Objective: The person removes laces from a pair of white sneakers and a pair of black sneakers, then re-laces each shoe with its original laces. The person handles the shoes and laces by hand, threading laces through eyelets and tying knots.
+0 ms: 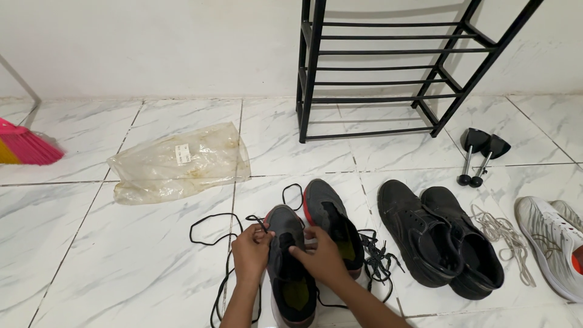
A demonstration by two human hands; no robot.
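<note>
both hands work at a grey sneaker (290, 267) lying on the white marble floor (121, 255), low in the centre of view. left hand (251, 251) pinches the black shoelace (212, 228) at the shoe's left edge; right hand (320, 255) grips the upper across the tongue. the lace loops out loosely to the left over bare tiles. the matching sneaker (333, 222) lies touching on the right, its own lace bunched beside it. a black pair of shoes (440, 234) sits near, further right, then loose beige laces (504, 234) and a white sneaker (555, 243) at the frame's edge. a crumpled plastic bag (179, 161) lies well apart, upper left. a black shoe rack (388, 67) stands against the wall.
</note>
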